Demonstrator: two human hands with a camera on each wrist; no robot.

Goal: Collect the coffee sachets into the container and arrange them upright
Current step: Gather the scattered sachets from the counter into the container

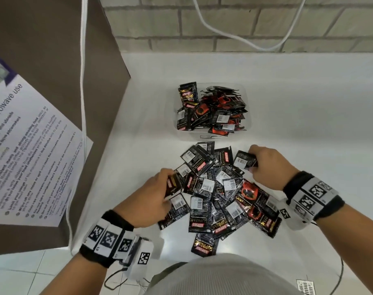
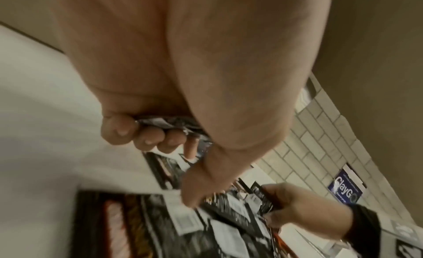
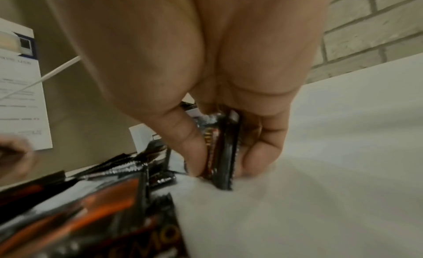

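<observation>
A sachet (image 1: 173, 185) is gripped by the left hand (image 1: 148, 201), another (image 1: 245, 160) by the right hand (image 1: 269, 167); the pile (image 1: 215, 192) lies between them, the container (image 1: 248, 116) beyond.

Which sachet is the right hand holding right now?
On the white counter, find the loose sachet pile before the clear container. At its far-right edge, the right hand pinches one sachet, barcode side up, lifted apart.
</observation>
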